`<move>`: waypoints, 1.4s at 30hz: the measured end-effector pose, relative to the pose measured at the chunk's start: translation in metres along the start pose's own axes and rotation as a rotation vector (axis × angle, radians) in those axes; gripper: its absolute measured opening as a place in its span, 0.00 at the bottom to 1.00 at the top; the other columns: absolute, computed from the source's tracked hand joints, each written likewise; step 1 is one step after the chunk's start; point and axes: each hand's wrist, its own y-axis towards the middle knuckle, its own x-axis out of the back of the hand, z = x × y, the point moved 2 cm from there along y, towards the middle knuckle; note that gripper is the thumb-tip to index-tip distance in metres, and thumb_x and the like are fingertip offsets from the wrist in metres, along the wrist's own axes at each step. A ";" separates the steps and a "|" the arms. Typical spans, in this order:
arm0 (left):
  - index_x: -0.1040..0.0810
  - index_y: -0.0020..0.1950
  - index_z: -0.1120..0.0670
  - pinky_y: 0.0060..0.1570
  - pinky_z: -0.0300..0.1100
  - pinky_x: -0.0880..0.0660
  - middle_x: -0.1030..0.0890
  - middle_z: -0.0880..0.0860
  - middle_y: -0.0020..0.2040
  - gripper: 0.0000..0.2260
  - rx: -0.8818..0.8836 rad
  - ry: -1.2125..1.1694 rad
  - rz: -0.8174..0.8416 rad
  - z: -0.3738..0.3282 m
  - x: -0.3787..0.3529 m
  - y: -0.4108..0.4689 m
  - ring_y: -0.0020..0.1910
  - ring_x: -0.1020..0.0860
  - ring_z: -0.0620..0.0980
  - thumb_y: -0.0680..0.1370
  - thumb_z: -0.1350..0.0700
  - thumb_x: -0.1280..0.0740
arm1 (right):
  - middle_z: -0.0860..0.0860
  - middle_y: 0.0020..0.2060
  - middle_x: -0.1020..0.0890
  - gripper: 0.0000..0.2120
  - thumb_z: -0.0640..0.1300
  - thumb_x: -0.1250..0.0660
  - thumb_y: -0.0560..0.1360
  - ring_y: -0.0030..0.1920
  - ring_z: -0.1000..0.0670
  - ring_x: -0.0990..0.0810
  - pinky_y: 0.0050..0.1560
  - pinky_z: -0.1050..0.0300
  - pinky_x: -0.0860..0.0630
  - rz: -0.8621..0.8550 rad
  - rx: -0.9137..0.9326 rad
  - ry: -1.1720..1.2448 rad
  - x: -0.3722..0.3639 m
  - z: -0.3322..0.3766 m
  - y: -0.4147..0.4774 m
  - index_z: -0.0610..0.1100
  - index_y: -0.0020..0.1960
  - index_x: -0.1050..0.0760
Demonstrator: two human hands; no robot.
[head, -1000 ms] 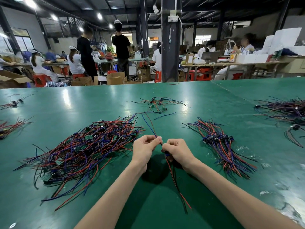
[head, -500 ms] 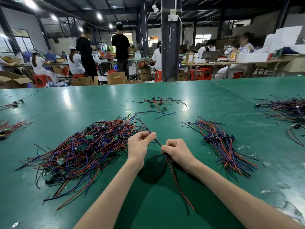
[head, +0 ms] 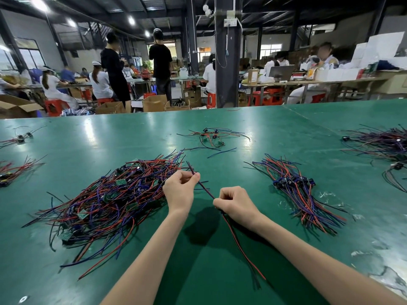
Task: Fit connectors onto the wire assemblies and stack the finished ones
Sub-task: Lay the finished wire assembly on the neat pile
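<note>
- Head view: green counter (head: 264, 133), with both hands above its near middle.
- Left hand (head: 179, 192): grip closed, thumb and forefinger pinching the upper end of a wire assembly (head: 206, 190).
- Right hand (head: 236, 203): grip curled round the same wire assembly lower down; its red and black tails trail toward the near edge.
- Loose heap of wires (head: 105, 201): just left of the left hand.
- Tidy bundle (head: 301, 190), dark connectors across it: right of the right hand, apart from it.
- Small cluster (head: 211, 136): farther back, centre.
</note>
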 end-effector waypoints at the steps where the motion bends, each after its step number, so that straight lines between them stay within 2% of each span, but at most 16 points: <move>1: 0.20 0.36 0.54 0.36 0.29 0.28 0.20 0.48 0.32 0.06 -0.046 0.044 0.005 -0.002 0.000 0.000 0.30 0.25 0.39 0.71 0.58 0.25 | 0.56 0.18 0.31 0.17 0.37 0.32 0.68 0.23 0.57 0.36 0.28 0.64 0.37 0.000 0.005 -0.009 0.000 0.000 -0.001 0.46 0.24 0.34; 3: 0.20 0.36 0.52 0.38 0.31 0.27 0.19 0.48 0.32 0.05 -0.078 0.053 -0.011 -0.005 0.002 0.003 0.30 0.25 0.38 0.71 0.58 0.25 | 0.56 0.18 0.32 0.17 0.37 0.32 0.68 0.24 0.57 0.36 0.28 0.63 0.38 -0.008 0.007 -0.012 0.002 0.001 -0.001 0.46 0.24 0.34; 7: 0.21 0.35 0.51 0.41 0.37 0.25 0.19 0.49 0.33 0.07 -0.072 0.062 -0.055 -0.005 0.008 0.008 0.32 0.23 0.45 0.70 0.57 0.24 | 0.55 0.20 0.32 0.17 0.37 0.32 0.68 0.24 0.56 0.36 0.29 0.62 0.37 -0.016 0.003 -0.009 0.003 0.002 -0.001 0.46 0.24 0.35; 12: 0.19 0.39 0.55 0.39 0.31 0.28 0.20 0.47 0.33 0.05 -0.168 0.175 -0.057 -0.008 0.010 0.008 0.33 0.23 0.44 0.71 0.57 0.25 | 0.54 0.20 0.32 0.17 0.38 0.32 0.68 0.24 0.56 0.36 0.28 0.63 0.37 -0.006 0.003 -0.023 0.002 0.002 -0.002 0.45 0.25 0.34; 14: 0.20 0.38 0.54 0.40 0.32 0.29 0.21 0.45 0.31 0.06 -0.170 0.173 -0.101 -0.010 0.014 0.011 0.32 0.24 0.42 0.71 0.56 0.25 | 0.52 0.22 0.31 0.17 0.37 0.32 0.68 0.25 0.55 0.35 0.29 0.62 0.37 -0.006 0.008 -0.022 0.003 0.002 -0.002 0.45 0.25 0.34; 17: 0.22 0.37 0.53 0.37 0.27 0.32 0.23 0.43 0.30 0.07 -0.194 0.199 -0.132 -0.012 0.017 0.011 0.31 0.25 0.37 0.71 0.56 0.25 | 0.51 0.22 0.31 0.16 0.37 0.32 0.68 0.25 0.55 0.35 0.29 0.62 0.37 -0.001 0.015 -0.018 0.003 0.002 -0.001 0.44 0.26 0.34; 20: 0.20 0.38 0.56 0.37 0.30 0.34 0.23 0.44 0.30 0.06 -0.294 0.252 -0.130 -0.015 0.018 0.009 0.32 0.26 0.36 0.72 0.55 0.26 | 0.53 0.22 0.31 0.16 0.38 0.31 0.68 0.25 0.56 0.35 0.29 0.62 0.36 0.010 0.015 -0.028 0.002 0.001 -0.001 0.44 0.25 0.34; 24: 0.18 0.38 0.57 0.37 0.35 0.33 0.21 0.49 0.31 0.09 -0.322 0.253 -0.161 -0.015 0.022 0.011 0.30 0.26 0.44 0.74 0.53 0.28 | 0.51 0.22 0.30 0.17 0.38 0.31 0.68 0.26 0.55 0.35 0.30 0.62 0.36 -0.012 0.007 -0.034 0.007 -0.003 0.003 0.45 0.25 0.33; 27: 0.18 0.39 0.58 0.42 0.43 0.29 0.19 0.53 0.34 0.08 -0.362 0.305 -0.161 -0.016 0.021 0.010 0.35 0.23 0.52 0.74 0.55 0.28 | 0.52 0.22 0.29 0.17 0.38 0.31 0.68 0.25 0.55 0.34 0.29 0.62 0.36 0.003 0.005 -0.040 0.007 -0.004 0.004 0.45 0.24 0.33; 29: 0.19 0.39 0.58 0.42 0.44 0.28 0.19 0.52 0.34 0.07 -0.379 0.331 -0.162 -0.017 0.020 0.009 0.36 0.23 0.53 0.74 0.56 0.28 | 0.54 0.20 0.30 0.16 0.38 0.31 0.68 0.24 0.56 0.34 0.28 0.63 0.36 0.013 0.006 -0.054 0.006 -0.004 0.003 0.45 0.24 0.32; 32: 0.20 0.36 0.53 0.40 0.33 0.31 0.21 0.45 0.31 0.08 -0.261 0.245 -0.175 -0.017 0.022 0.013 0.32 0.24 0.44 0.74 0.53 0.28 | 0.54 0.20 0.30 0.17 0.38 0.31 0.68 0.24 0.57 0.34 0.28 0.64 0.36 0.013 0.007 -0.062 0.006 -0.005 0.004 0.45 0.24 0.33; 34: 0.20 0.34 0.52 0.40 0.36 0.30 0.20 0.45 0.30 0.09 -0.104 0.144 -0.163 -0.014 0.022 0.017 0.30 0.26 0.42 0.74 0.52 0.28 | 0.53 0.21 0.29 0.16 0.38 0.31 0.68 0.25 0.55 0.33 0.29 0.62 0.35 0.017 0.006 -0.052 0.006 -0.006 0.004 0.45 0.24 0.32; 36: 0.20 0.32 0.53 0.36 0.39 0.30 0.20 0.47 0.28 0.10 0.069 -0.056 -0.127 -0.013 0.022 0.019 0.27 0.30 0.43 0.74 0.54 0.28 | 0.52 0.21 0.28 0.16 0.38 0.31 0.68 0.26 0.54 0.32 0.30 0.61 0.34 0.024 0.003 -0.040 0.006 -0.006 0.004 0.45 0.24 0.32; 39: 0.22 0.33 0.56 0.27 0.35 0.32 0.21 0.48 0.26 0.09 0.325 -0.349 -0.092 -0.012 0.021 0.019 0.23 0.33 0.43 0.73 0.59 0.28 | 0.53 0.21 0.28 0.16 0.38 0.32 0.68 0.25 0.54 0.32 0.31 0.61 0.34 0.018 -0.004 -0.021 0.006 -0.006 0.006 0.46 0.24 0.32; 42: 0.23 0.37 0.59 0.22 0.32 0.32 0.22 0.51 0.25 0.06 0.556 -0.609 -0.006 -0.014 0.019 0.019 0.19 0.34 0.42 0.74 0.62 0.30 | 0.53 0.21 0.28 0.16 0.38 0.32 0.67 0.26 0.54 0.31 0.32 0.60 0.33 0.020 -0.010 -0.008 0.006 -0.008 0.007 0.46 0.24 0.31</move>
